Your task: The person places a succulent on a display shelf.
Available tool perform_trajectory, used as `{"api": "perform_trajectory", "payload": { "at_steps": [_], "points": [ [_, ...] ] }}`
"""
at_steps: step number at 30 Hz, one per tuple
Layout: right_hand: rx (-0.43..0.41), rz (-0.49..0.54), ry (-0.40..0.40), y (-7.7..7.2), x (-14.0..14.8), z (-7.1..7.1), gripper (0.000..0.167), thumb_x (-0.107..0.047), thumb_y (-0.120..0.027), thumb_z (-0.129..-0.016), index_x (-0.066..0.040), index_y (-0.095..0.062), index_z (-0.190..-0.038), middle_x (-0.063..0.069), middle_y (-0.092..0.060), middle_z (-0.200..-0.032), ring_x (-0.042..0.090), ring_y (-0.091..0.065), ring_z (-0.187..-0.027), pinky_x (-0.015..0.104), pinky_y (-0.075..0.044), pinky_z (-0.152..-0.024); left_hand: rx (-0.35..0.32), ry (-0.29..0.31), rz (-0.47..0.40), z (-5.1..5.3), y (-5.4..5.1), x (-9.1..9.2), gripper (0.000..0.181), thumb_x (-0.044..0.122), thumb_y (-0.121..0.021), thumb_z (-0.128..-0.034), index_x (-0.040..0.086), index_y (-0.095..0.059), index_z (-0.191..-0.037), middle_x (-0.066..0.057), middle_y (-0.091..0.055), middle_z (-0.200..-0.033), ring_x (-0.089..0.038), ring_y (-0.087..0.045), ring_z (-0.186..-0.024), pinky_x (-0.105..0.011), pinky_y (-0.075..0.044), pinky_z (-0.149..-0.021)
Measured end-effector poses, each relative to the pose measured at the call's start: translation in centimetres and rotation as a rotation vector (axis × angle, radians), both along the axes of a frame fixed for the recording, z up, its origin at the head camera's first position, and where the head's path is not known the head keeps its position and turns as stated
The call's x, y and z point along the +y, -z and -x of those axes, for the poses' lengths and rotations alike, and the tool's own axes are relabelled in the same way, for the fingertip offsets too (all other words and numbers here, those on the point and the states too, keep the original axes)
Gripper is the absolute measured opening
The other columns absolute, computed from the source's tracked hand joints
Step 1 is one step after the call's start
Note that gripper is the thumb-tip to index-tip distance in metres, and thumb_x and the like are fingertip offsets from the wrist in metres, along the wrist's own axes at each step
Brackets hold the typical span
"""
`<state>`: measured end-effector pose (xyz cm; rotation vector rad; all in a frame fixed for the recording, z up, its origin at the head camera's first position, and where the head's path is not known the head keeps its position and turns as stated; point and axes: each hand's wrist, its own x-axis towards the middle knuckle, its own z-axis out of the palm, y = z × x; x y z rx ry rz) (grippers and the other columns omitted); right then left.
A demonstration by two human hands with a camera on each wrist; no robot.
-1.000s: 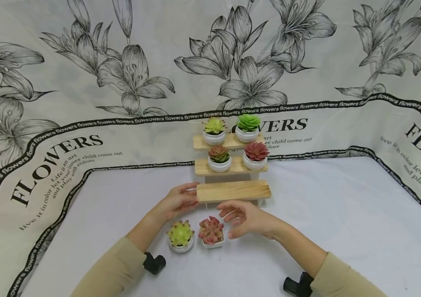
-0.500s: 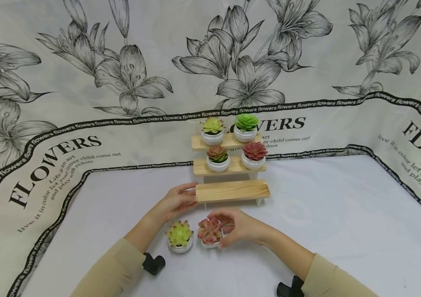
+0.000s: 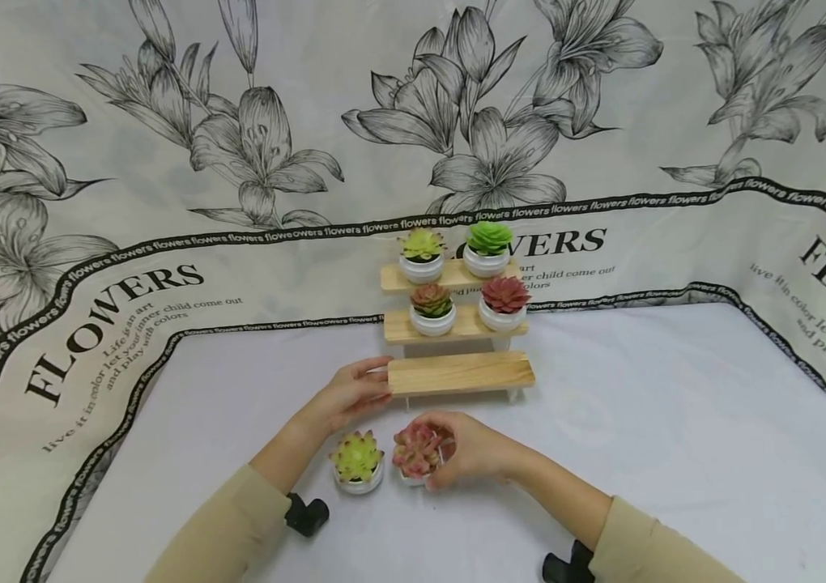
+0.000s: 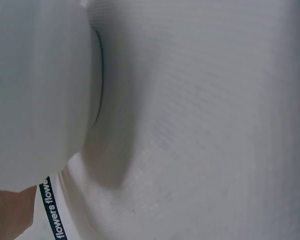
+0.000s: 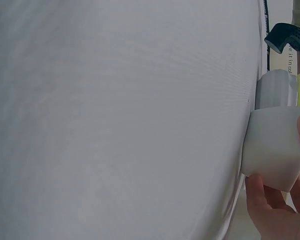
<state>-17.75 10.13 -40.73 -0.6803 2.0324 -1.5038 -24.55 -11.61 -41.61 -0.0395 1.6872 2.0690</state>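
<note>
In the head view, my right hand [image 3: 473, 449] grips a pink artificial succulent [image 3: 417, 450] in a square white pot. The right wrist view shows that pot [image 5: 274, 145] between thumb and fingers. My left hand [image 3: 349, 394] holds the left end of the lowest board of a three-step wooden plant stand [image 3: 460, 373]. Between my forearms a yellow-green succulent [image 3: 357, 457] stands upright in a round white pot, beside the pink one. That round pot [image 4: 37, 95] fills the left of the left wrist view, where only a bit of hand shows.
The stand's upper steps carry a yellow-green succulent [image 3: 422, 256], a bright green one [image 3: 488, 249], a brownish-green one [image 3: 432, 308] and a dark red one [image 3: 504, 304]. White cloth [image 3: 646, 421] covers the table. Behind it hangs a flower-printed curtain [image 3: 296, 267].
My right hand has come left and down from beside the lowest board and closed round the pink succulent's pot. The left hand has stayed at the stand.
</note>
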Motion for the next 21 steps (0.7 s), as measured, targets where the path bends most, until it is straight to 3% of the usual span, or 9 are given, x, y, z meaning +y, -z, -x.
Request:
{"api": "perform_trajectory", "payload": {
  "at_steps": [14, 21],
  "points": [
    [0.045, -0.084, 0.025, -0.5, -0.2, 0.1, 0.061, 0.002, -0.08, -0.062, -0.007, -0.058, -0.119, 0.002, -0.062, -0.104, 0.018, -0.053, -0.097, 0.035, -0.044, -0.086, -0.004, -0.003, 0.004, 0.2, -0.3, -0.2, 0.058, -0.015, -0.05, -0.0852, -0.002, -0.036, -0.14, -0.027, -0.042, -0.136, -0.017, -0.058, -0.095, -0.028, -0.053, -0.082],
    [0.034, -0.119, 0.045, -1.1, 0.3, 0.3, 0.065, -0.002, -0.08, -0.064, -0.012, -0.056, -0.123, 0.0, -0.061, -0.107, 0.019, -0.051, -0.097, 0.033, -0.045, -0.08, -0.003, 0.008, -0.012, 0.2, -0.2, 0.0, 0.058, -0.015, -0.05, -0.0853, -0.002, -0.036, -0.14, -0.027, -0.041, -0.137, -0.019, -0.057, -0.098, -0.029, -0.053, -0.084]
  ]
}}
